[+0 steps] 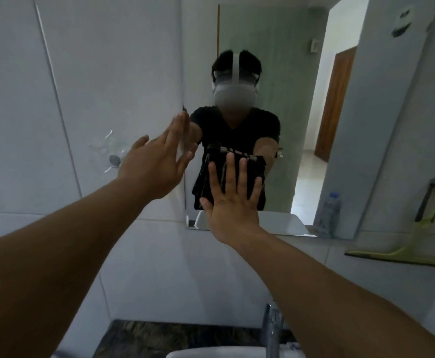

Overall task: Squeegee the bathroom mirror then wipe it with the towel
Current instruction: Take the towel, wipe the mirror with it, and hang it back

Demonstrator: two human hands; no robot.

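Observation:
The bathroom mirror [283,55] hangs on the white tiled wall ahead. My right hand [230,200] lies flat, fingers spread, pressing a dark folded towel [211,166] against the lower left part of the glass. My left hand [159,161] is open with fingers straight, its fingertips at the mirror's left edge, holding nothing. The yellow-green squeegee [415,244] leans on the wall at the right, blade down, beyond the mirror's lower right corner, out of either hand.
A chrome tap [272,329] and the white basin rim [232,353] lie below, on a dark stone counter [159,337]. A small round wall hook [114,159] sits left of the mirror. The mirror reflects a plastic bottle [327,213] and a doorway.

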